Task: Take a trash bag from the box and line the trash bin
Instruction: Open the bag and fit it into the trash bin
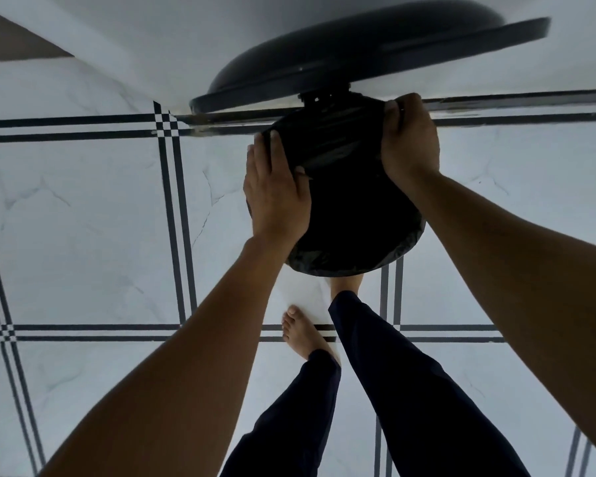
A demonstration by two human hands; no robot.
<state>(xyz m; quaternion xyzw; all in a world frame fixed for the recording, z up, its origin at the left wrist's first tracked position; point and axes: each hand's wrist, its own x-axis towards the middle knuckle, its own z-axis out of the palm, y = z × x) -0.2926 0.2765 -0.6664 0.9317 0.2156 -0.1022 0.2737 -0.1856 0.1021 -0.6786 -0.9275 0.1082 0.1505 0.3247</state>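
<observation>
Trash bag [344, 208] of crinkled black plastic lines a round dark trash bin [319, 98], lid [341, 53] raised; flat left hand [276, 191] presses its fold against the rim while curled right hand [410, 142] grips the far edge, apparently pulling it snug.

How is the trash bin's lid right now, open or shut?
Open. The lid stands tipped up at the back, and the black bag spread over the mouth below it is fully uncovered.
</observation>
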